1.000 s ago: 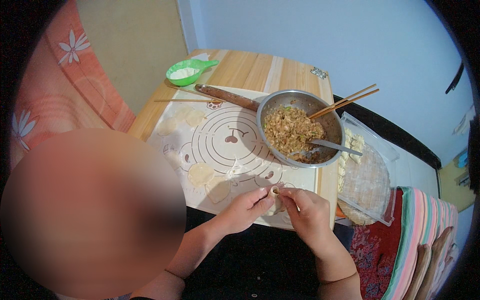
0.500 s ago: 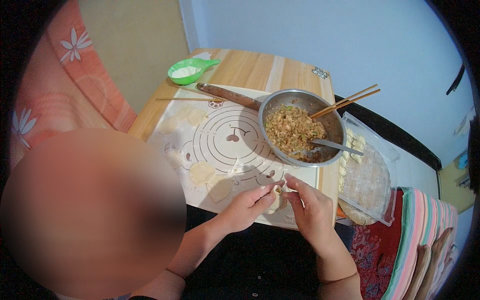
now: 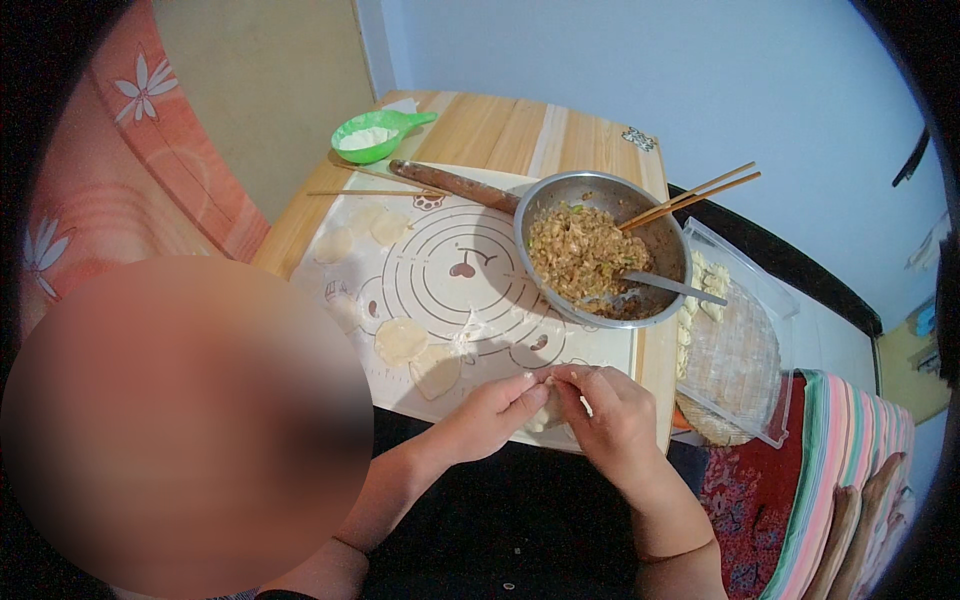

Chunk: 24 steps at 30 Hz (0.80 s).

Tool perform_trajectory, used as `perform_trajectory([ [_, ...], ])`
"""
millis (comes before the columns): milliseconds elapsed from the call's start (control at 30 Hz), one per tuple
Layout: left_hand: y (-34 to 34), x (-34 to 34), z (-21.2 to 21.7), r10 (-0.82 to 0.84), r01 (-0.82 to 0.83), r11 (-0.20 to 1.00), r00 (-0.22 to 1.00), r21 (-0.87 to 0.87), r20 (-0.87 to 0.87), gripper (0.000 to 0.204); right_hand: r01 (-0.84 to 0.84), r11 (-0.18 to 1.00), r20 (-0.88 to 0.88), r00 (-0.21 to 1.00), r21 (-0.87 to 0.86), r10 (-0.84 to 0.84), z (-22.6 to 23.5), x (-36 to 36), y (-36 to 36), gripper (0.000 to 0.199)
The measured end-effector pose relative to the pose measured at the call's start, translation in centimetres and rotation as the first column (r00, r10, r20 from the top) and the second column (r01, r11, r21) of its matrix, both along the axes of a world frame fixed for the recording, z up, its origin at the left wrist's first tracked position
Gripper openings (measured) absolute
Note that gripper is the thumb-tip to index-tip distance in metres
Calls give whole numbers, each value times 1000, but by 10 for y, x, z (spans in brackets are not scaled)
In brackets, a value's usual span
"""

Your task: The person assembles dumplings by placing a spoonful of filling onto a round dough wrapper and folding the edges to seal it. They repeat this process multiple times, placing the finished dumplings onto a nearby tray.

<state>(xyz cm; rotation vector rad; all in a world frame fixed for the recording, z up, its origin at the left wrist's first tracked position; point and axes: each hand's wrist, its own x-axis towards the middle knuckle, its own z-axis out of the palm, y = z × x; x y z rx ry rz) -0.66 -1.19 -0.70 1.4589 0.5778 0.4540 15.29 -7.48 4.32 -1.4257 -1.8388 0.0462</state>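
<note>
In the head view, the left fingers (image 3: 524, 402) and right fingers (image 3: 590, 382) both pinch a partly hidden dumpling (image 3: 543, 415) above the near edge of the surface (image 3: 500, 122). Pressing too hard could tear its dough; a knock might tip the bowl (image 3: 672, 262) by the right edge.

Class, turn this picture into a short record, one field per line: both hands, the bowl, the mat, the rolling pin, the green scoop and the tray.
Left hand: holds a dough piece
Right hand: fingertips at the dough piece's upper edge
Bowl: metal, with chopped mixture, chopsticks and a metal utensil
Mat: pale, ring-printed, bearing flat dough rounds
Rolling pin: wooden, left of the bowl
Green scoop: contains white powder
Tray: clear-sided, with shaped dough pieces
</note>
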Motion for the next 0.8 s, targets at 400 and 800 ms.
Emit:
perform_trajectory([
  [400, 2, 0, -7, 7, -7, 1000, 1000, -8, -4, 36, -15, 985, -209, 978, -171, -22, -8, 5, 5, 25],
  [800, 29, -29, 3, 209, -160, 937, 969, -311, 130, 41, -50, 979, -56, 998, -196, 40, -15, 12, 16, 28],
])
